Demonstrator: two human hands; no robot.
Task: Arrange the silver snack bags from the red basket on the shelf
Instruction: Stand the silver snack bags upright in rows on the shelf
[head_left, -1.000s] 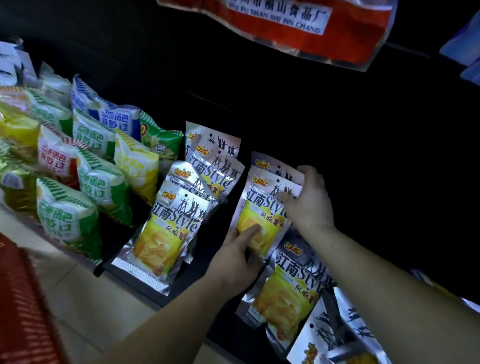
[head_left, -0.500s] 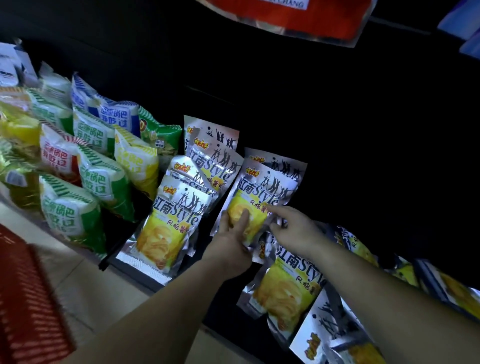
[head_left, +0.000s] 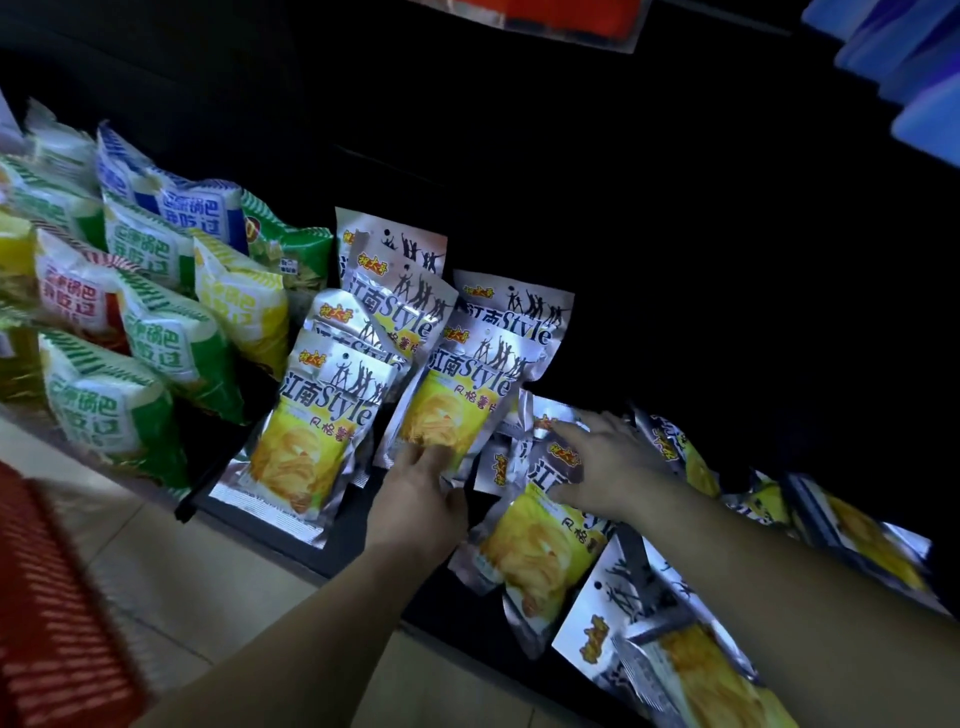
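Head view: releases upright silver bag with right hand, fingers now spread flat on next bag lower on shelf; keeps left hand pinching upright silver bag's bottom edge. Row grows.

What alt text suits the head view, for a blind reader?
Two hands arrange silver snack bags on a dark shelf: the left hand holds the bottom of a leaning bag, the right hand spreads open over flatter ones. Red basket at lower left.
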